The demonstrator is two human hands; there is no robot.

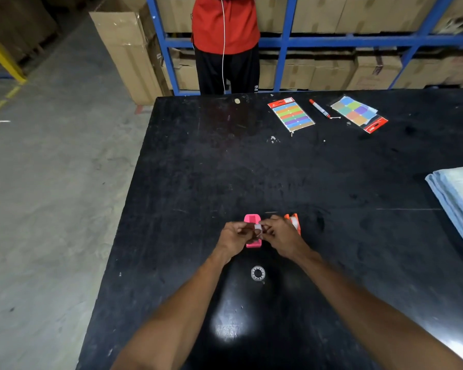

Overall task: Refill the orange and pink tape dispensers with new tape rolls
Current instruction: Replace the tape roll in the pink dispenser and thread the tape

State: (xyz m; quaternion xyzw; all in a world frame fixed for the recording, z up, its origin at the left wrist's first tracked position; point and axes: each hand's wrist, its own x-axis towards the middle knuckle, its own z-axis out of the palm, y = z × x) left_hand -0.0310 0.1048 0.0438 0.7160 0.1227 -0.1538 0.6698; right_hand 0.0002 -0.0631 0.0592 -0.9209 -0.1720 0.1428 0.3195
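Observation:
The pink tape dispenser (252,220) lies on the black table (225,161), partly hidden under my hands. Just right of it lies the orange tape dispenser (294,221) with a pale roll showing in it, partly behind my right hand. My left hand (237,236) and my right hand (280,235) meet above the pink dispenser and pinch a small whitish tape roll (257,227) between their fingertips. A second clear tape roll (258,273) lies flat on the table, nearer to me, below my hands.
At the far side lie a striped colour-label pack (292,114), an orange marker (319,108) and a pack of coloured squares (357,112). Folded blue cloth (457,198) sits at the right edge. A person in a red top (225,25) stands beyond the table by blue shelving with cardboard boxes.

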